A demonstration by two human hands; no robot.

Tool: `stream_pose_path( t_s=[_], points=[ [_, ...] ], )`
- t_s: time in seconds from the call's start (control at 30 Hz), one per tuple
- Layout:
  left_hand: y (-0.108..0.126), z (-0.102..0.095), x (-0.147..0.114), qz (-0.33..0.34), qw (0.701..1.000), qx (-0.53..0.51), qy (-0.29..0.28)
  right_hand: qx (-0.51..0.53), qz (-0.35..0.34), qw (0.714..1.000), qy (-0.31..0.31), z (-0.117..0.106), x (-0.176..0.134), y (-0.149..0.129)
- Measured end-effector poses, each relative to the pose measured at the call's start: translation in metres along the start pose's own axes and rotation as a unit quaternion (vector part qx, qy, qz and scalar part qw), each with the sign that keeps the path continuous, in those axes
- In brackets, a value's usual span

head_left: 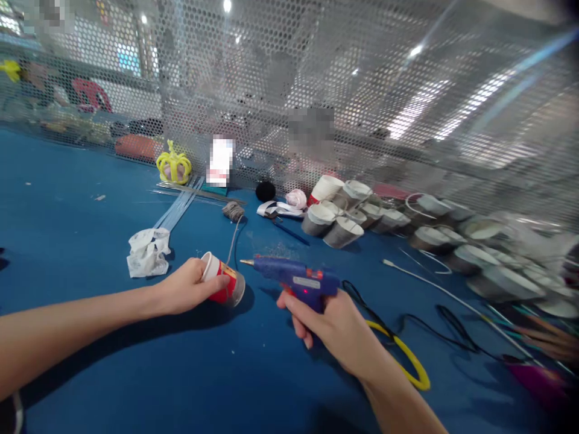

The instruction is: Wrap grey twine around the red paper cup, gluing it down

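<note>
In the head view, the left hand (189, 287) grips a red-and-white paper cup (225, 282), held tilted above the blue table (181, 380), with a grey band around its right end. The right hand (335, 325) is closed around the handle of a blue glue gun (289, 274), its nozzle pointing left, near the cup but apart from it. A grey strand (233, 241) runs from a yarn ball (233, 210) down toward the cup. Crumpled white plastic (148, 256) lies beyond the left wrist; grey-banded cups (342, 234) cluster behind the gun.
</note>
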State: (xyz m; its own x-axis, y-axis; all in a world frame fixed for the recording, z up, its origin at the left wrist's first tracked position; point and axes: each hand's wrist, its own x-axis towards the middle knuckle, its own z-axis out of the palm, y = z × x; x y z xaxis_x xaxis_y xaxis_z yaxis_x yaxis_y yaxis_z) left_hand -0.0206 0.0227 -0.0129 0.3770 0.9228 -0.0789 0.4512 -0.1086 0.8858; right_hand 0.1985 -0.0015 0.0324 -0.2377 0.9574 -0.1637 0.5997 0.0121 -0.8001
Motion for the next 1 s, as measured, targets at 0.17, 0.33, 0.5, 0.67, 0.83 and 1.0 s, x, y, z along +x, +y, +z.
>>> stream_pose_path(
  t_s=[0.17, 0.33, 0.5, 0.67, 0.83, 1.0],
  points=[
    [0.000, 0.000, 0.000, -0.001, 1.000, -0.018, -0.007, -0.061, 0.075, 0.995, 0.029, 0.006, -0.004, -0.002],
    [0.000, -0.001, 0.000, 0.004, 1.000, -0.027, -0.014, -0.079, 0.104, 0.990, 0.051, 0.010, -0.004, -0.003],
    [0.001, 0.000, 0.000, 0.009, 0.999, -0.030, -0.012, -0.127, 0.064, 0.988, 0.051, 0.009, -0.004, 0.002],
    [0.002, -0.001, 0.000, 0.012, 0.999, -0.048, -0.013, -0.183, -0.042, 0.981, 0.049, 0.003, -0.010, 0.016],
    [0.002, -0.001, 0.000, 0.002, 0.999, -0.047, -0.011, -0.229, -0.091, 0.968, 0.041, 0.001, -0.012, 0.018],
    [0.001, 0.000, 0.001, 0.010, 0.998, -0.068, -0.009, -0.233, -0.101, 0.966, 0.057, 0.002, -0.013, 0.010]
  ],
)
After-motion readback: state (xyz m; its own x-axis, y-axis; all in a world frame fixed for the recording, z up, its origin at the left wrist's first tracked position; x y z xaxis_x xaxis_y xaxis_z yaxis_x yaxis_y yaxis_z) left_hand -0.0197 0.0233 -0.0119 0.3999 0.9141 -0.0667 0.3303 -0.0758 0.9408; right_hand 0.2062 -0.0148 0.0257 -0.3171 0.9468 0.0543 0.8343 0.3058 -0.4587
